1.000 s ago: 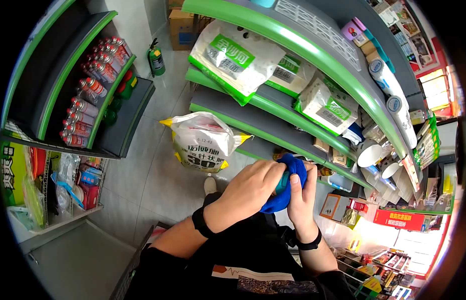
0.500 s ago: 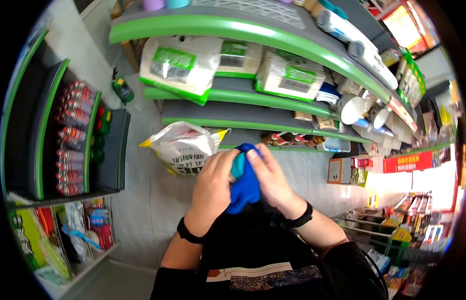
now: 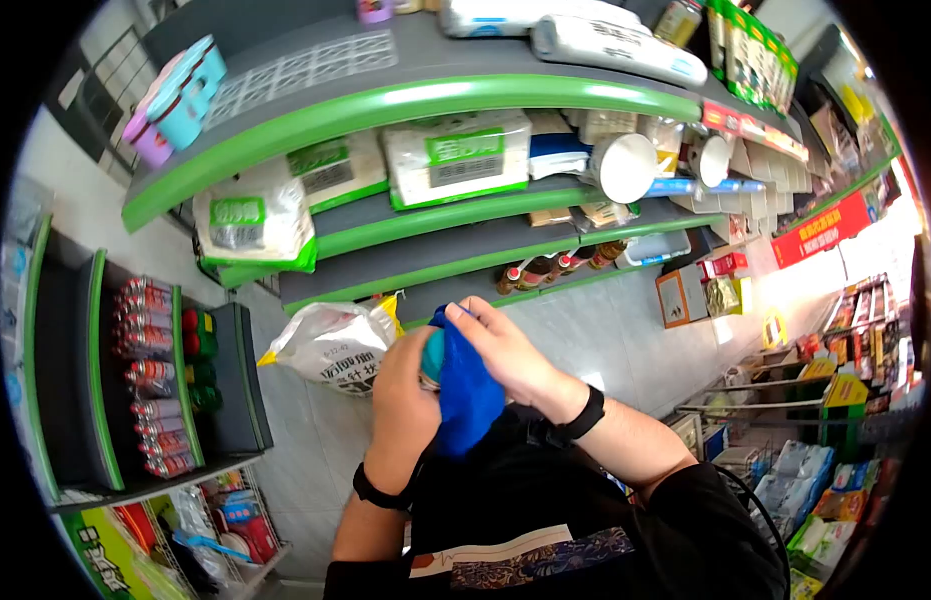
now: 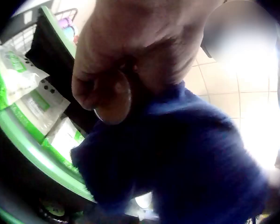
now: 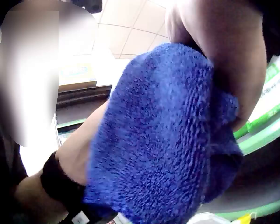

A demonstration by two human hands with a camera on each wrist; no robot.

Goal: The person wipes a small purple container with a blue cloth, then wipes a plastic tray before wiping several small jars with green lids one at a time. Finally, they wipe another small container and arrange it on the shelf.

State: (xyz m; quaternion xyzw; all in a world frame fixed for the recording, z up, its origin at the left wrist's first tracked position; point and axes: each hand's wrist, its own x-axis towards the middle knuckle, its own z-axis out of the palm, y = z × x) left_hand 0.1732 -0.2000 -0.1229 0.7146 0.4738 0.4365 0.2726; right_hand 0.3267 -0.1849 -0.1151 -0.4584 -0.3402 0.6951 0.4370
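In the head view, a blue towelling cloth (image 3: 472, 395) hangs in front of my chest, partly wrapped against a teal round container (image 3: 433, 354). My left hand (image 3: 400, 385) grips the container from the left; its fingers hide most of it. With thumb and fingers, my right hand (image 3: 505, 350) pinches the cloth's upper part against the container's right side. The left wrist view shows a round pale end (image 4: 115, 100) of the container between the fingers, the dark blue cloth (image 4: 196, 149) below. Fluffy cloth (image 5: 154, 135) fills the right wrist view and covers the contact.
Ahead is a green-edged shelf unit (image 3: 385, 100) with noodle packs (image 3: 460, 160), white bowls (image 3: 623, 168) and light-blue mugs (image 3: 180, 110). A large white sack (image 3: 330, 345) stands on the floor beyond my left hand. Spray cans (image 3: 153, 375) line a shelf on the left.
The view has turned, bringing the mugs on the upper shelf into sight. Both hands have shifted left in view with the container, and the cloth now hangs lower and more spread out.
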